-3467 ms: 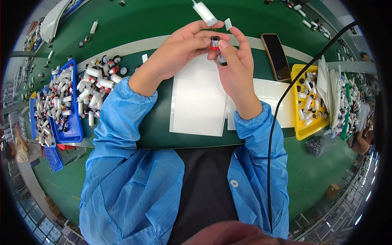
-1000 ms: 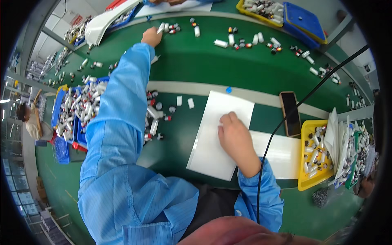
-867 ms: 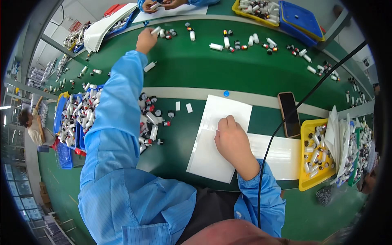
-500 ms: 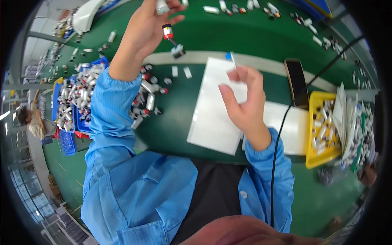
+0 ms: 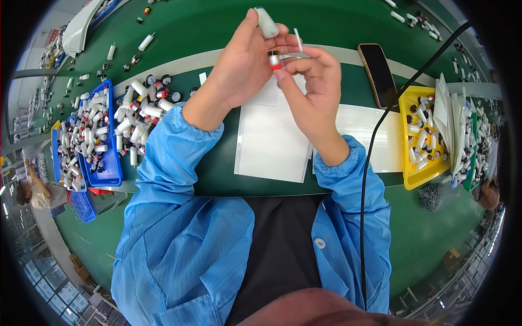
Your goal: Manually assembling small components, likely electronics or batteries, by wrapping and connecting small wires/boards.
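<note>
Nearby, a black cable (image 5: 365, 179) cut across the view past the smartphone (image 5: 377, 76) and yellow tray (image 5: 409, 176). Near a white sheet (image 5: 272, 144) on the surface (image 5: 220, 160), the left hand's (image 5: 234, 79) grip cradled a white cylinder (image 5: 266, 23); the right hand's (image 5: 316, 95) grip pinched a red-banded component (image 5: 275, 61).

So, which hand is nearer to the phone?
Right. The right hand is left of the phone, apart from it; the left hand is farther left, beyond the right hand.

Wide fisheye view from the head, down over nearby fingers (image 5: 322, 55)
</note>
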The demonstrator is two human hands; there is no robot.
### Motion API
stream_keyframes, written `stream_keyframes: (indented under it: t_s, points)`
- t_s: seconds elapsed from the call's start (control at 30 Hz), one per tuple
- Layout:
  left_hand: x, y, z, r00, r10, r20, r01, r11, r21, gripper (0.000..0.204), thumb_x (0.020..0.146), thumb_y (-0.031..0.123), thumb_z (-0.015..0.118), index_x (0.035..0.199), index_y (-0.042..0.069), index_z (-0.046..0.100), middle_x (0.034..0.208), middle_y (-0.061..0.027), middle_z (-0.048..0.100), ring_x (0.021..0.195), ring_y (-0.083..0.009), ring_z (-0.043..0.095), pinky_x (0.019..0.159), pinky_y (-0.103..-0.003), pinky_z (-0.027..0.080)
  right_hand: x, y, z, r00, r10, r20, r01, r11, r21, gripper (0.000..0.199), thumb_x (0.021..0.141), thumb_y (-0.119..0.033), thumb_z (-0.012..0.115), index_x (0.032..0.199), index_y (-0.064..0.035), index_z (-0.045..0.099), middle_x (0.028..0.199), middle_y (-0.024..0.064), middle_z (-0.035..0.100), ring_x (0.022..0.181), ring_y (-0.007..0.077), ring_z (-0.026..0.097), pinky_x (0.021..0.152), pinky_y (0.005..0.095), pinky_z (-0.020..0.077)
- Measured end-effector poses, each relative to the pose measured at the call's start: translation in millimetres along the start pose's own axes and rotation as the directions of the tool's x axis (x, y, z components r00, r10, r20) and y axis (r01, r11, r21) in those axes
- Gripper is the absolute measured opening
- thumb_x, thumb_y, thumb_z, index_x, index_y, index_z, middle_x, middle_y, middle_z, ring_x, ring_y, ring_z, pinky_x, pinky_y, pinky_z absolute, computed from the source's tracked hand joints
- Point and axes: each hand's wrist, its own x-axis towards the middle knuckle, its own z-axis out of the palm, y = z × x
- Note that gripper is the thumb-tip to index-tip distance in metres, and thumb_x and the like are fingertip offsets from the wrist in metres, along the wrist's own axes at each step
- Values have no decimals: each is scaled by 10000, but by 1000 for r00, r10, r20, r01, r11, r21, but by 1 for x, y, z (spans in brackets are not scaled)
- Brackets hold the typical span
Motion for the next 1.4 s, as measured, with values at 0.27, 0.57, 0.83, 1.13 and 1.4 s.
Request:
stream_keyframes:
  t_s: [0.27, 0.57, 0.83, 1.13, 1.4]
  points:
    - [-2, 9, -10, 983, 65, 174, -151, 825, 544, 476, 947, 62, 620, 1393, -7, 470, 1217, -128, 626, 1102, -175, 624, 940, -313, 507, 3, 1, -10, 989, -78, -127, 52, 978, -201, 473, 817, 18, 732, 1221, -49, 496, 900, 64, 636, 855, 141, 613, 834, 296, 482]
    - [1, 12, -12, 985, 75, 154, -149, 815, 559, 440, 948, 17, 598, 1374, -12, 492, 1254, -142, 632, 1114, -187, 632, 978, -319, 517, 25, -14, -44, 988, 145, 47, -152, 927, 343, 165, 903, 10, 679, 1058, 18, 625, 894, 52, 646, 823, 111, 632, 731, 228, 504]
    - [-1, 6, -6, 967, 94, 237, -225, 754, 618, 437, 931, -69, 530, 1365, -33, 493, 1354, -145, 559, 1232, -209, 575, 1017, -330, 503, 27, -14, -44, 893, 420, 160, -450, 832, 326, 114, 884, -25, 696, 990, 10, 676, 836, 56, 682, 685, 83, 581, 614, 209, 453]
    - [-5, 7, 2, 965, 48, 257, -200, 767, 610, 426, 922, -26, 611, 1339, -52, 527, 1325, -151, 594, 1175, -202, 608, 987, -309, 517, 23, -19, -38, 912, 410, 31, -410, 903, 127, 129, 873, -33, 703, 989, 18, 674, 885, 65, 705, 790, 77, 657, 685, 195, 514]
    - [-11, 17, 6, 912, 284, 295, -409, 587, 699, 359, 828, 76, 790, 1167, 9, 696, 1052, -86, 734, 968, -148, 680, 885, -288, 547, 23, -12, -45, 932, 326, 156, -360, 883, 302, 103, 943, -33, 633, 1043, -8, 626, 1001, 91, 702, 891, 131, 653, 824, 253, 501]
